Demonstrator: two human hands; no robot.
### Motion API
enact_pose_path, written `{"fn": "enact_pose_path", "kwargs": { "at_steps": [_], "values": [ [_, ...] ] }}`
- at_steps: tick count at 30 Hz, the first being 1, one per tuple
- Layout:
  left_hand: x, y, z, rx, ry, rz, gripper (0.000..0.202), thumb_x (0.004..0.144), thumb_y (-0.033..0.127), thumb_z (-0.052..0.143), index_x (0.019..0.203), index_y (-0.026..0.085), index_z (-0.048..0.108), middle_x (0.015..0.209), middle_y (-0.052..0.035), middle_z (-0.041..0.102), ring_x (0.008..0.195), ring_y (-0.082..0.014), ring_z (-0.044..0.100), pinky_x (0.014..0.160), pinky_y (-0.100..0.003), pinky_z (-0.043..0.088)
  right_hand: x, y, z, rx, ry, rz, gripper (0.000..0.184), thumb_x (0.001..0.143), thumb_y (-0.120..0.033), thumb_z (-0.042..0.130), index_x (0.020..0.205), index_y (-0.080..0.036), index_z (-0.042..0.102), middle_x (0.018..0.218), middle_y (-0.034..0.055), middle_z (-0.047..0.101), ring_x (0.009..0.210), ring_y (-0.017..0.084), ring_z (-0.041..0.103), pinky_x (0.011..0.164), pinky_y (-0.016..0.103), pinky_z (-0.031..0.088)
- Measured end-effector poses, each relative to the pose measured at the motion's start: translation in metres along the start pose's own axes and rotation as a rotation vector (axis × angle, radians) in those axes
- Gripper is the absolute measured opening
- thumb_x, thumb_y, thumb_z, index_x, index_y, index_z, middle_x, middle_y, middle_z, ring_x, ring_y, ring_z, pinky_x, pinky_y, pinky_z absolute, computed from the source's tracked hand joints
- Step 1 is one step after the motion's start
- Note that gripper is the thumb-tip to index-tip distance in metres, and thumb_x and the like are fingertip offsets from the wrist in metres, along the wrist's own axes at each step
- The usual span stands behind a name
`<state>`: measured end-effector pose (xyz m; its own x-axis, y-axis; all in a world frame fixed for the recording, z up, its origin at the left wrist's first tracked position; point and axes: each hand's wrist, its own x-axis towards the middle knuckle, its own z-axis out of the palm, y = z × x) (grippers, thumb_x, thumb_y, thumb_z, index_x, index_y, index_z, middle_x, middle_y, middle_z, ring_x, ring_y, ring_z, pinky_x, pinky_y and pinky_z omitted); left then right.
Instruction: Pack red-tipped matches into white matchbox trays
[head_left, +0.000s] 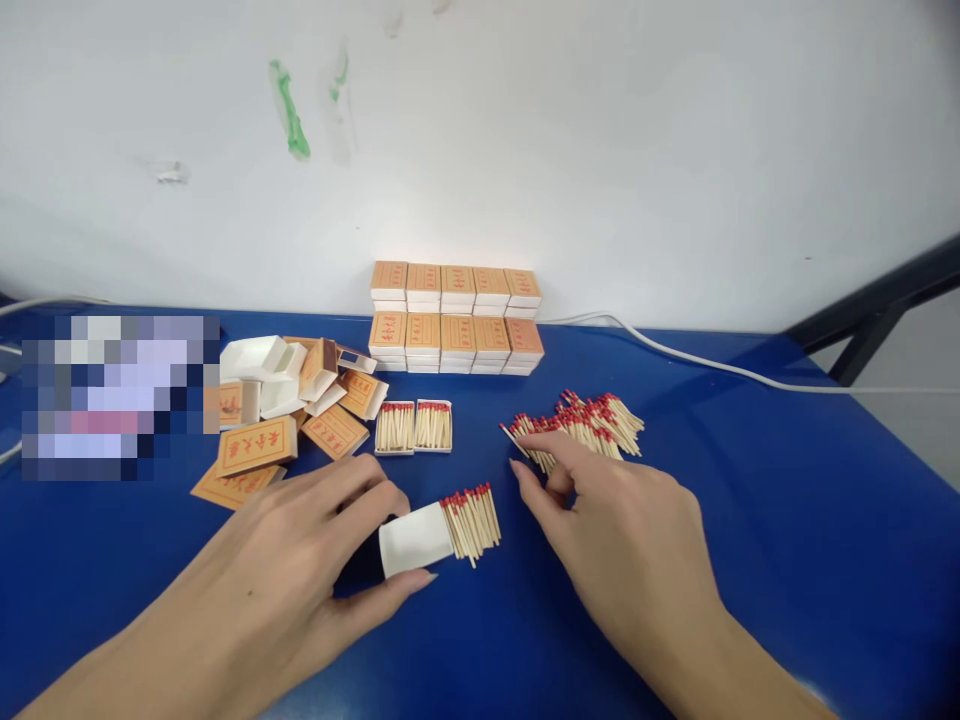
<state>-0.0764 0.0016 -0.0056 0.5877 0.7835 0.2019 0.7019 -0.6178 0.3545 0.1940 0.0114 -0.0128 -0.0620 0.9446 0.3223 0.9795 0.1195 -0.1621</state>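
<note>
My left hand (300,550) is curled round a white matchbox tray (416,541), thumb along its near edge and forefinger at its far edge. A small row of red-headed matches (471,523) lies at the tray's right end. My right hand (622,530) is at the left edge of a larger pile of matches (600,425). Its thumb and forefinger are close together around a single match (510,436). The other right fingers are partly hidden beneath the hand. Just beyond the left hand, two trays filled with matches (414,427) sit side by side.
Closed matchboxes (456,335) stand stacked in two rows by the wall. Orange matchbox sleeves (257,446) and white trays (251,358) lie heaped at the left, beside a pixelated patch. A white cable (675,352) crosses the back right of the blue table (787,500).
</note>
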Motion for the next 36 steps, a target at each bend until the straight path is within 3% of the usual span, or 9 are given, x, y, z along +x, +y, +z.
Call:
{"fn": "enact_pose_path", "kwargs": {
  "at_steps": [5, 12, 23, 29, 33, 36],
  "values": [
    [0.001, 0.000, -0.002, 0.010, -0.003, -0.002, 0.021, 0.109, 0.045, 0.067, 0.106, 0.024, 0.067, 0.102, -0.0032, 0.071, 0.079, -0.0224, 0.073, 0.063, -0.035, 0.054, -0.001, -0.001, 0.001, -0.003, 0.018, -0.010, 0.013, 0.095, -0.026, 0.077, 0.103, -0.032, 0.086, 0.067, -0.0062, 0.078, 0.053, 0.022, 0.073, 0.053, 0.030, 0.029],
    [0.001, 0.002, -0.003, 0.014, 0.002, -0.007, 0.024, 0.109, 0.047, 0.066, 0.104, 0.024, 0.068, 0.102, -0.0033, 0.072, 0.078, -0.0214, 0.073, 0.062, -0.034, 0.053, 0.000, 0.001, 0.004, -0.034, 0.029, 0.016, 0.011, 0.096, -0.027, 0.075, 0.093, -0.032, 0.085, 0.060, -0.0055, 0.073, 0.053, 0.023, 0.072, 0.053, 0.029, 0.023],
    [0.002, 0.001, -0.003, 0.016, -0.023, -0.006, 0.026, 0.109, 0.048, 0.067, 0.101, 0.023, 0.065, 0.097, -0.0020, 0.070, 0.076, -0.0224, 0.073, 0.061, -0.036, 0.052, -0.002, -0.007, -0.017, 0.247, -0.208, 0.096, 0.014, 0.090, -0.025, 0.081, 0.079, -0.033, 0.079, 0.052, -0.0113, 0.066, 0.045, 0.015, 0.061, 0.053, 0.029, 0.032],
    [0.003, 0.003, -0.005, 0.019, -0.032, -0.002, 0.024, 0.109, 0.046, 0.067, 0.102, 0.023, 0.067, 0.099, -0.0027, 0.070, 0.079, -0.0235, 0.074, 0.063, -0.037, 0.054, -0.009, -0.015, -0.018, 0.414, -0.346, 0.127, 0.016, 0.086, -0.023, 0.081, 0.074, -0.034, 0.079, 0.052, -0.0126, 0.066, 0.044, 0.012, 0.059, 0.052, 0.028, 0.035],
    [0.003, 0.003, -0.004, 0.015, -0.037, -0.010, 0.024, 0.108, 0.048, 0.069, 0.103, 0.024, 0.067, 0.100, -0.0023, 0.070, 0.079, -0.0233, 0.074, 0.064, -0.036, 0.054, -0.009, -0.015, -0.020, 0.451, -0.306, 0.102, 0.015, 0.091, -0.029, 0.078, 0.077, -0.034, 0.080, 0.052, -0.0127, 0.066, 0.044, 0.012, 0.059, 0.050, 0.028, 0.035],
    [0.002, 0.003, -0.004, 0.022, -0.037, -0.010, 0.024, 0.107, 0.046, 0.070, 0.102, 0.023, 0.067, 0.099, -0.0020, 0.070, 0.079, -0.0232, 0.074, 0.063, -0.036, 0.054, -0.007, -0.011, -0.019, 0.373, -0.162, 0.061, 0.012, 0.094, -0.032, 0.076, 0.083, -0.033, 0.082, 0.052, -0.0131, 0.065, 0.043, 0.012, 0.061, 0.050, 0.028, 0.036]
  ]
}}
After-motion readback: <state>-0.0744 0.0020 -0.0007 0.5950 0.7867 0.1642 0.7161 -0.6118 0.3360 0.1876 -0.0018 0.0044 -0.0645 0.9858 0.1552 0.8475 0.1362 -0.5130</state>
